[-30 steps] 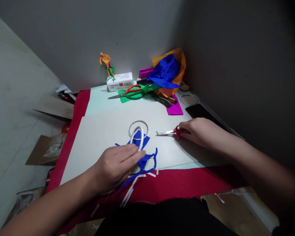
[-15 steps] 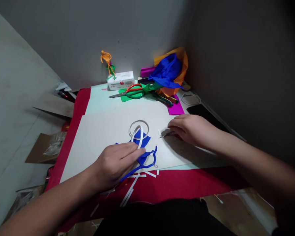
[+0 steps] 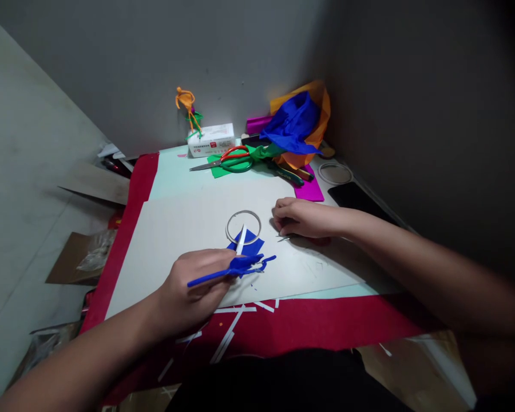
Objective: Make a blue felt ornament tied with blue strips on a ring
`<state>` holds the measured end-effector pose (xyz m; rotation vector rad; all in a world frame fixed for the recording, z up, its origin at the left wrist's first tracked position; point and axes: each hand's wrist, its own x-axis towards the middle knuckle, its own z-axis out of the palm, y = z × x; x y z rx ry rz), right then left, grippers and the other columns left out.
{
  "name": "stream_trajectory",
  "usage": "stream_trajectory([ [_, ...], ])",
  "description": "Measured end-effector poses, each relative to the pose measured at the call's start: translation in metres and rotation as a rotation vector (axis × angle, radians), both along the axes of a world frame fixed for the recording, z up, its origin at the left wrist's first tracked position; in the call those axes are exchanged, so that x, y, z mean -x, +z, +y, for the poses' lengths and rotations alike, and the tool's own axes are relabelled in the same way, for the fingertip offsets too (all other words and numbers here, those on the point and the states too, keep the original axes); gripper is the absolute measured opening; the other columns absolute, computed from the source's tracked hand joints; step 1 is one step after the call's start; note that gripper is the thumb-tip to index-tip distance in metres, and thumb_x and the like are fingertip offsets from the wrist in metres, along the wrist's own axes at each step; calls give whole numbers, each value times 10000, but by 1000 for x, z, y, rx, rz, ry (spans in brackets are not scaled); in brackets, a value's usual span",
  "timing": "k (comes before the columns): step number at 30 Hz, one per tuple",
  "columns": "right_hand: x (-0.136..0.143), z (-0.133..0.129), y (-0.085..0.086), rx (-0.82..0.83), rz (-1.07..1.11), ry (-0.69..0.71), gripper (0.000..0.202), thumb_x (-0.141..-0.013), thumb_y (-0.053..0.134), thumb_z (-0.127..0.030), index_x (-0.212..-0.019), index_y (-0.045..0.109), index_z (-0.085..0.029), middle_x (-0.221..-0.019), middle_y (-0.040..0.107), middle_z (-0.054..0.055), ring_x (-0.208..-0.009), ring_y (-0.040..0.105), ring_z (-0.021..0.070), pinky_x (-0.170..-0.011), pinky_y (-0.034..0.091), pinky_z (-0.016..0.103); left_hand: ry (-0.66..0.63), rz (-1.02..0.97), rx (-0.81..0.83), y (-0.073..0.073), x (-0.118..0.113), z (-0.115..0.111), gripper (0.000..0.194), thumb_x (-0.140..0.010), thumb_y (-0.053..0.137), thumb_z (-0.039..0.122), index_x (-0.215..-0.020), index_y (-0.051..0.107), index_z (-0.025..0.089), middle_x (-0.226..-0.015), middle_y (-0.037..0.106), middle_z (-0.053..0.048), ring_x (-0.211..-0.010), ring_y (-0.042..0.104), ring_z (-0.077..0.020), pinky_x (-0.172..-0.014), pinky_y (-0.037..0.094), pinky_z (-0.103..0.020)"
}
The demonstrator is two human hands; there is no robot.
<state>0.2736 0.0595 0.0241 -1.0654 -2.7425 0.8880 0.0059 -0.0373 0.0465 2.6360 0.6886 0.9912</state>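
Observation:
Between the fingers of my left hand (image 3: 199, 283) is a blue wrapped wire figure (image 3: 212, 277), with a white strip (image 3: 241, 239) rising beside it. A flat blue piece of paper (image 3: 252, 245) and a wire ring (image 3: 228, 224) lie just beyond, on the pale board (image 3: 175, 229). My right hand (image 3: 298, 217) rests on the board with its fingers curled. By its fingertips a small pointed metal tool (image 3: 284, 238) lies on the board; whether the fingers hold anything is hidden.
Scissors (image 3: 206, 166) with red and green handles, pliers (image 3: 289, 174), and crumpled blue paper (image 3: 294, 123) stand at the back. An orange wire figure (image 3: 185, 102) is by a white box (image 3: 212, 141). A black phone (image 3: 360, 201) lies right; white scraps (image 3: 228, 336) lie on red cloth (image 3: 317, 323).
My left hand has lifted and turned the blue figure, and the white strip now looks narrower. My right hand has moved left, towards the tip of the metal tool.

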Motion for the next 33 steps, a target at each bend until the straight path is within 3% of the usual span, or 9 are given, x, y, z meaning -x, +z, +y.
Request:
stream_trajectory([
  [4, 0, -7, 0, -36, 26, -34, 79, -821, 514, -148, -787, 585, -145, -900, 533, 69, -863, 499, 167, -770, 396, 269, 101, -120, 49, 3, -5, 0, 170, -809, 583, 93, -905, 691, 183, -832, 736, -34, -710, 698, -158, -641, 609, -275],
  [7, -3, -10, 1, -12, 107, -172, 57, -828, 506, -157, -813, 559, -145, -800, 560, 37, -721, 497, 133, -658, 382, 249, 197, -118, 128, 9, -9, 1, 152, -783, 633, 120, -661, 703, 175, -548, 667, 33, -464, 610, -99, -455, 532, -187],
  [9, -4, -12, 3, 33, 257, -280, 55, -824, 531, -195, -805, 550, -147, -728, 549, 9, -647, 478, 112, -596, 364, 235, 251, -125, 264, 13, -10, 1, 199, -781, 637, 147, -593, 698, 165, -469, 620, 41, -395, 554, -82, -382, 463, -162],
  [13, 0, -25, 15, 338, 712, -417, 199, -728, 687, -258, -848, 575, -144, -745, 575, 0, -644, 518, 101, -565, 390, 219, 340, -108, 629, 14, -10, 1, 152, -799, 613, 170, -721, 742, 150, -666, 732, -13, -595, 670, -128, -545, 523, -178],
  [17, 10, -46, 25, 573, 863, -449, 217, -675, 759, -242, -835, 649, -144, -713, 617, 4, -639, 552, 99, -598, 427, 225, 419, -122, 894, 12, -11, 0, 187, -809, 613, 249, -725, 746, 147, -710, 743, -37, -655, 675, -147, -620, 522, -202],
  [22, 19, -57, 22, 778, 956, -436, 123, -732, 722, -199, -783, 624, -144, -691, 592, -12, -620, 510, 68, -593, 395, 193, 396, -187, 1020, 13, -12, -1, 187, -805, 625, 271, -725, 747, 155, -713, 744, -36, -674, 670, -136, -663, 519, -201],
  [27, 21, -57, 15, 981, 1039, -363, 70, -826, 625, -204, -820, 590, -144, -736, 540, -9, -652, 492, 69, -613, 386, 197, 336, -187, 1031, 18, -13, -4, 182, -810, 621, 236, -696, 739, 157, -705, 739, -23, -678, 670, -123, -674, 520, -181],
  [31, 27, -62, 13, 958, 1110, -380, 55, -844, 597, -189, -873, 562, -158, -886, 568, 20, -742, 525, 82, -677, 415, 213, 273, -149, 1042, 24, -14, -7, 189, -812, 612, 215, -691, 733, 135, -706, 737, -39, -667, 673, -134, -651, 521, -192],
  [33, 32, -64, 11, 938, 1122, -357, 144, -825, 615, -169, -939, 527, -182, -1008, 579, 40, -839, 554, 104, -741, 436, 243, 239, -118, 1036, 26, -15, -8, 193, -812, 610, 210, -688, 730, 124, -698, 731, -49, -657, 668, -142, -633, 516, -204],
])
